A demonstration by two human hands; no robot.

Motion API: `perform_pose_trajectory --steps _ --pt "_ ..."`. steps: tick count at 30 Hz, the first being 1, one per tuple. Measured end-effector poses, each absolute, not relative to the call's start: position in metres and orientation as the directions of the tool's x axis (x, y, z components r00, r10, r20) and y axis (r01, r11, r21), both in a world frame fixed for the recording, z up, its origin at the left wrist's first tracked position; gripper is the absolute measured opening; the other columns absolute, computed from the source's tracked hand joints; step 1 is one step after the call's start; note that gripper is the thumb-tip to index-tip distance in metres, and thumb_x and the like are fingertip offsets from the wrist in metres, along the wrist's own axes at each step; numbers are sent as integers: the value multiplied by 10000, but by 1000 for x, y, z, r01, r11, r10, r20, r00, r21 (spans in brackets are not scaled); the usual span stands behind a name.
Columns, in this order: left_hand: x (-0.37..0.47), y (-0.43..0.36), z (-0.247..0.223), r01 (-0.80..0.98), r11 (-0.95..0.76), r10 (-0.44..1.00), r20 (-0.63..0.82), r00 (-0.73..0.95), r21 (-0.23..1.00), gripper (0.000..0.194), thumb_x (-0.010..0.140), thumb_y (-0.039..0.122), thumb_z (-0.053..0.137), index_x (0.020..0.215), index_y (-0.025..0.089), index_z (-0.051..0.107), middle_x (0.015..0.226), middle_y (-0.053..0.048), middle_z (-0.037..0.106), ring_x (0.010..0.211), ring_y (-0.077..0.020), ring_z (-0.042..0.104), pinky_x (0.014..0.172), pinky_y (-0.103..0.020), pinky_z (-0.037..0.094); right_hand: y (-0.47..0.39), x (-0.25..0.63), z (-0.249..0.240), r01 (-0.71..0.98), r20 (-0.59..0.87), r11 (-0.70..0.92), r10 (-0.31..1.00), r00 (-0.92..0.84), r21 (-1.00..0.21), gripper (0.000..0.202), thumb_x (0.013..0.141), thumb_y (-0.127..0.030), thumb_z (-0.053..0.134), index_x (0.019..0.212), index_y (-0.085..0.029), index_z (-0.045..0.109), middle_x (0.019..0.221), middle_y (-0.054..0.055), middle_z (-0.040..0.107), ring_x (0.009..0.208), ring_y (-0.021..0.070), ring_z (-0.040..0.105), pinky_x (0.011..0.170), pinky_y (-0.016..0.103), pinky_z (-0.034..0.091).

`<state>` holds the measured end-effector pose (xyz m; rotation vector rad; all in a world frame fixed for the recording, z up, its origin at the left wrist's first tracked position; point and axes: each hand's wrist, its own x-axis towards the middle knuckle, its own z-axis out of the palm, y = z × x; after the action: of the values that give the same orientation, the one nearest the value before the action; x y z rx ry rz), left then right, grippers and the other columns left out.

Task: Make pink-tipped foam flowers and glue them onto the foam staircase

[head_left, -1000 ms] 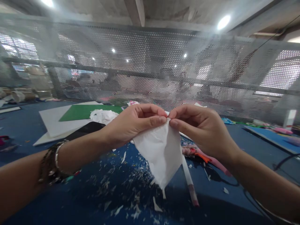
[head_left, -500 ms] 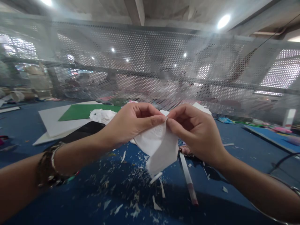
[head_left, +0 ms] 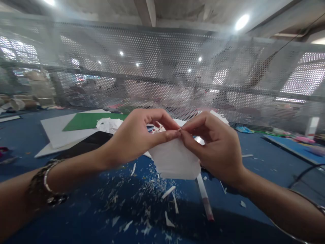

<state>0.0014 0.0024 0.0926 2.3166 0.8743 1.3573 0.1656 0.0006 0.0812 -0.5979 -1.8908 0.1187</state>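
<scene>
Between my hands hangs a piece of white paper [head_left: 175, 161], pinched at its top edge above the blue table. My left hand [head_left: 142, 135] grips that edge with thumb and forefinger. Closed in the same kind of pinch, my right hand [head_left: 215, 142] holds the edge right beside it, and the fingertips of both hands nearly touch. Beneath the paper, white paper scraps [head_left: 169, 191] lie strewn over the table. A slim stick-like tool with a white shaft and reddish end [head_left: 205, 198] lies below my right hand, its far end hidden.
At left lie white sheets [head_left: 54, 130], a green sheet [head_left: 86, 121], crumpled white paper [head_left: 109, 124] and a flat black object [head_left: 91, 144]. A blue board [head_left: 291, 145] and a dark cable [head_left: 304, 173] are at right. A perforated metal screen [head_left: 162, 67] stands behind the table.
The hanging paper has turned: its lower corner pointed down before, and now a wide, straight lower edge shows. Both hands stay pinched at nearly the same place.
</scene>
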Motion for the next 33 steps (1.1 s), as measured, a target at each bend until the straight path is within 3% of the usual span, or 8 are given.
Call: perform_pose_trajectory --steps 3,6,9,13,19,27,33 --pt "0 5 95 307 -764 645 664 379 567 93 703 268 627 737 182 635 722 21 651 688 -102 581 629 -178 446 1 168 84 365 845 876 435 -310 -317 76 730 -134 565 703 -193 525 626 -35 572 602 83 555 562 217 483" --pt "-1 9 95 212 -701 699 596 395 681 91 701 262 630 734 178 618 690 26 627 630 -84 565 539 -151 434 1 171 89 379 839 874 434 -329 -303 68 736 -138 572 734 -199 543 678 -33 592 606 71 556 532 189 470" --pt "-1 12 95 101 -587 759 502 415 803 100 703 259 627 695 165 593 602 42 576 502 -49 500 416 -122 364 1 174 92 369 823 862 469 -321 -347 83 733 -129 574 741 -206 544 679 -42 586 557 54 537 457 163 435" --pt "0 16 93 22 -520 784 466 411 854 119 703 244 625 664 146 571 557 53 526 463 -31 449 396 -112 329 5 176 93 333 800 856 499 -332 -396 114 746 -110 545 773 -221 534 642 -62 561 551 46 535 460 154 426" --pt "0 17 91 60 -458 829 403 387 887 139 707 289 616 698 159 567 594 44 539 458 -41 457 367 -116 308 7 178 91 402 762 890 411 -501 -216 132 736 -222 592 866 -219 564 775 -39 612 673 72 563 597 198 447" --pt "-2 19 93 36 -397 826 340 451 917 101 725 257 606 682 169 583 553 60 520 412 -12 411 371 -109 287 3 179 97 517 756 839 446 -478 -168 117 743 -234 591 842 -182 622 720 -14 663 638 89 596 553 185 457" --pt "-4 22 91 48 -384 822 317 473 922 97 720 271 613 696 179 593 552 69 521 419 -9 404 379 -109 273 0 179 99 602 790 798 351 -502 28 51 742 -190 595 773 -186 637 673 -53 672 540 45 576 496 148 416"
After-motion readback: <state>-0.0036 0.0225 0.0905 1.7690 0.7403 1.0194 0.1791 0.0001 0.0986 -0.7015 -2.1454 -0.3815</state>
